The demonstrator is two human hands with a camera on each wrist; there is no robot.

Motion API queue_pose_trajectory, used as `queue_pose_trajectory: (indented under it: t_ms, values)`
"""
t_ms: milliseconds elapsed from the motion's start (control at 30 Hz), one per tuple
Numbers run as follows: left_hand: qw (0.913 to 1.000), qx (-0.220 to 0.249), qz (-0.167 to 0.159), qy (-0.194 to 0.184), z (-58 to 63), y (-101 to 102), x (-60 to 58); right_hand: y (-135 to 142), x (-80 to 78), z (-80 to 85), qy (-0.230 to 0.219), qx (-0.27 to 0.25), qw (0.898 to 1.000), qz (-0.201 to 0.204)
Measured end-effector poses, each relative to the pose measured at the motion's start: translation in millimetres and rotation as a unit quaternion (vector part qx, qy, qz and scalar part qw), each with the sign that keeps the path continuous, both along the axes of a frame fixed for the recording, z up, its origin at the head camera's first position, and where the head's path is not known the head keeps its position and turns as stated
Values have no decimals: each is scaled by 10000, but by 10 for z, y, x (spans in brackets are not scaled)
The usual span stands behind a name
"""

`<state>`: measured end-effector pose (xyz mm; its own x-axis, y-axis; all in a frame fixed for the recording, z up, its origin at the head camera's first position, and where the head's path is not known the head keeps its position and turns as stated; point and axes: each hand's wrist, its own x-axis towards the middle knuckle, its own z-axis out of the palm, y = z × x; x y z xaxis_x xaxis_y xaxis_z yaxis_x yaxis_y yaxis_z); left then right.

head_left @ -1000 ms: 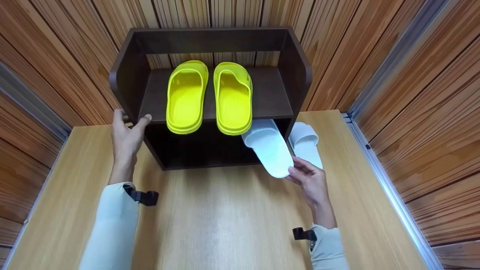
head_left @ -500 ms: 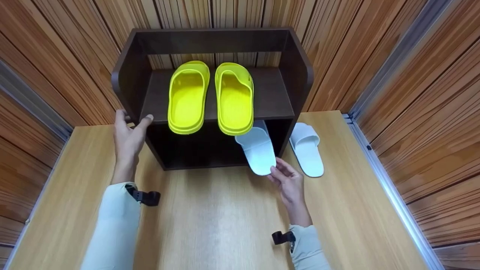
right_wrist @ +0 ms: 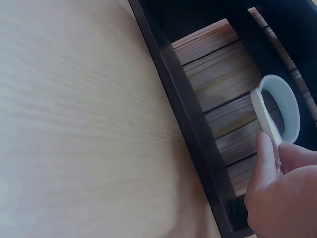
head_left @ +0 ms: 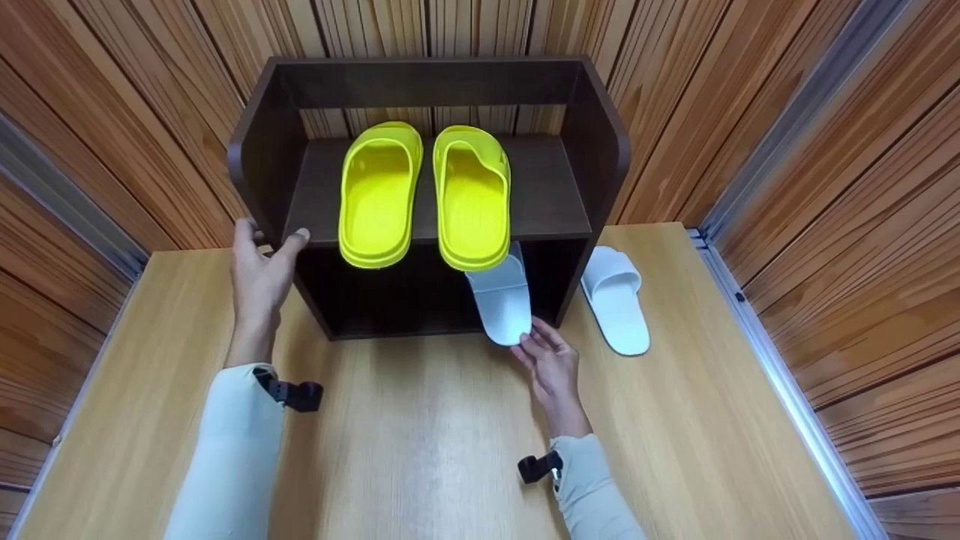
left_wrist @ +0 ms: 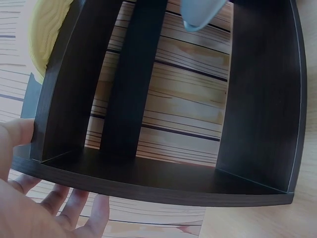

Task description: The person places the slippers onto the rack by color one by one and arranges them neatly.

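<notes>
A dark brown shoe rack [head_left: 427,84] stands against the wall. My left hand [head_left: 259,289] grips its left side panel, thumb at the front edge of the upper shelf and fingers round the outside, as the left wrist view shows. My right hand [head_left: 553,367] pinches the heel end of a white slipper [head_left: 506,311], whose toe end is inside the rack's lower compartment. In the right wrist view that slipper's strap [right_wrist: 287,109] hangs above the lower board, apart from it. The toe is partly hidden behind the yellow slippers. Another white slipper [head_left: 619,304] lies on the floor right of the rack.
Two yellow slippers, a left one [head_left: 375,202] and a right one [head_left: 474,206], sit on the upper shelf with heels over its front edge. Wood-panelled walls [head_left: 840,180] close in the back and sides. A metal rail [head_left: 780,390] runs along the right floor edge.
My right hand has moved left with the white slipper, which now lies straighter and farther inside the lower compartment. The left hand keeps its grip on the rack.
</notes>
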<state>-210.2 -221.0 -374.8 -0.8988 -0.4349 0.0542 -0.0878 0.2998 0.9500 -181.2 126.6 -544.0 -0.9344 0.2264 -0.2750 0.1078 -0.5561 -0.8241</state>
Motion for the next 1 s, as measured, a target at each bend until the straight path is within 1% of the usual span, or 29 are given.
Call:
queue_pose_trajectory:
  t_ms: [167, 500, 700, 833, 1000]
  values:
    - [10000, -5, -34, -74, 8, -9, -6, -118, -72, -49, -122, 1, 9999, -65]
    - [10000, 83, -21, -39, -3, -19, -7, -253, -164, -184, -359, 74, 9992, -131]
    - [9999, 36, 47, 86, -16, -11, -7, -227, -186, -256, -560, 281, 9978, -229]
    - [9999, -24, 71, 144, -16, -3, -2, -212, -202, -274, -688, 506, 9960, -278]
    - [10000, -13, 25, 84, -14, -2, 3, -239, -212, -290, -658, 744, 9941, -430]
